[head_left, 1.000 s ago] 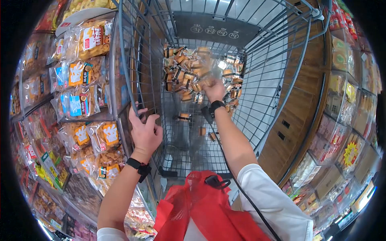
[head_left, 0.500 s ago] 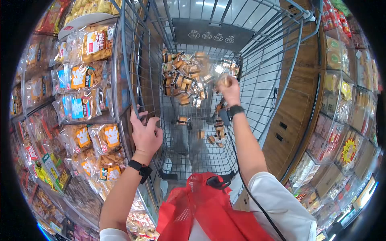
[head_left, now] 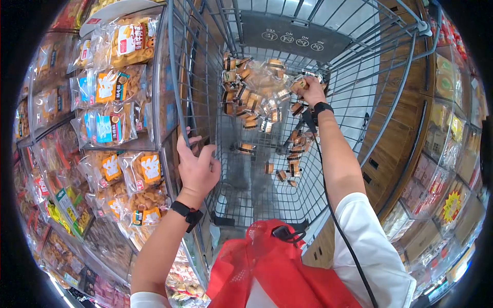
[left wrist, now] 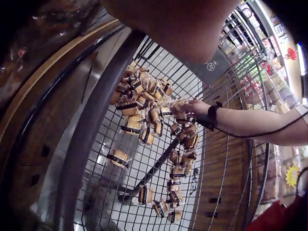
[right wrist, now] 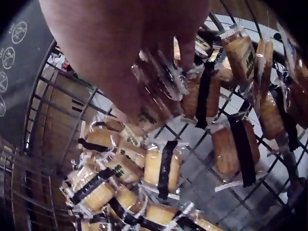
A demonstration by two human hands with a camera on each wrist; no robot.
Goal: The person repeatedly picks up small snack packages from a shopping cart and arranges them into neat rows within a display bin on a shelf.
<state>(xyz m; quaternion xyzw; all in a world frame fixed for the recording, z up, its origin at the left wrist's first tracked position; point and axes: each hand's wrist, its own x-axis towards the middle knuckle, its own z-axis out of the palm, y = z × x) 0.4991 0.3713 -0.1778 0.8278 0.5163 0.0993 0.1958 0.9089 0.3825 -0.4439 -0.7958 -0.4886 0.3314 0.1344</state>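
Observation:
My right hand (head_left: pixel 314 92) reaches to the far right corner of the shopping cart (head_left: pixel 287 31) and pinches a small wrapped cake (head_left: pixel 299 84). Up close in the right wrist view, clear wrapping (right wrist: pixel 161 86) shows between the fingers, partly hidden by the hand. Small wrapped cakes with dark bands (right wrist: pixel 236 149) lie around and under it. At the cart's left rim (head_left: pixel 177 87), my left hand (head_left: pixel 199 167) grips the bar with bent fingers; its thumb side faces the basket. In the left wrist view the rim bar (left wrist: pixel 96 120) runs up to that hand.
Several cakes are heaped (head_left: pixel 249 97) at the cart's far end. More form a line along its right side, and one lies alone (head_left: pixel 246 148) mid-basket. Bagged snacks (head_left: pixel 110 84) fill shelves on the left; packaged goods (head_left: pixel 447 154) stand on the right.
My right hand has moved from the middle of the heap to the far right corner. More cakes show along the right side. The left hand stays on the rim.

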